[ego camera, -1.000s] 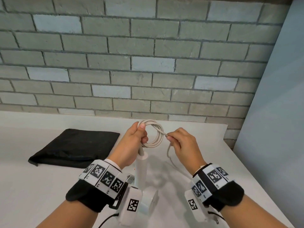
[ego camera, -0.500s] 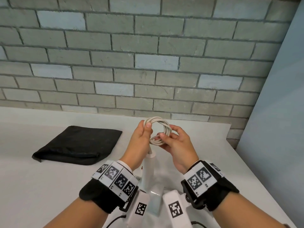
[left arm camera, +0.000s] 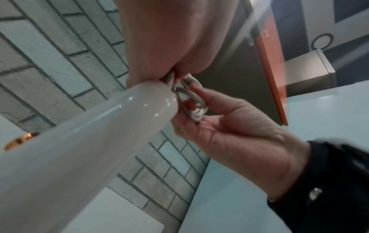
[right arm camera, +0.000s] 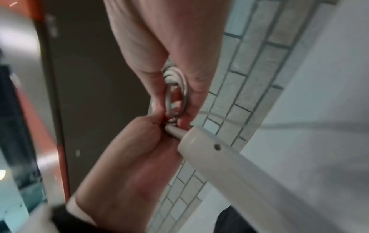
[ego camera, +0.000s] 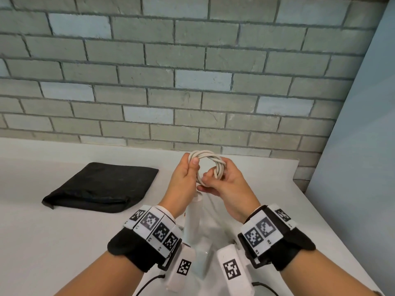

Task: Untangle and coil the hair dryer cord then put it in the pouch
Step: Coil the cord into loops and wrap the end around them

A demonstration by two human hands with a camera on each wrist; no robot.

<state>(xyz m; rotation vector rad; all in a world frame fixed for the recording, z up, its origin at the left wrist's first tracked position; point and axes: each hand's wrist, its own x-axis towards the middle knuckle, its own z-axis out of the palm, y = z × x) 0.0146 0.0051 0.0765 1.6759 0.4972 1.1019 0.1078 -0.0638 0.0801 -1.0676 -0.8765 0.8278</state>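
The white cord (ego camera: 208, 157) is wound into a small coil held up above the table. My left hand (ego camera: 185, 174) grips the coil's left side, thumb on top. My right hand (ego camera: 222, 180) pinches the coil's right side and a strand wrapped across it. The white hair dryer's handle (ego camera: 193, 212) hangs straight down from the coil between my wrists; it fills the left wrist view as the handle (left arm camera: 79, 141) and shows in the right wrist view as the handle (right arm camera: 239, 170). The coil (right arm camera: 175, 91) sits between both hands' fingers. A black pouch (ego camera: 102, 188) lies flat on the table to the left.
The white table (ego camera: 53, 242) runs to a grey brick wall (ego camera: 171, 82) at the back. A pale blue panel (ego camera: 359, 146) stands along the right, close to the table's right edge. The dryer's body is hidden behind my wrist bands.
My right hand came in from the loose strand on the right and now holds the coil's right side. The coil has grown thicker, and both hands rose slightly toward the wall.
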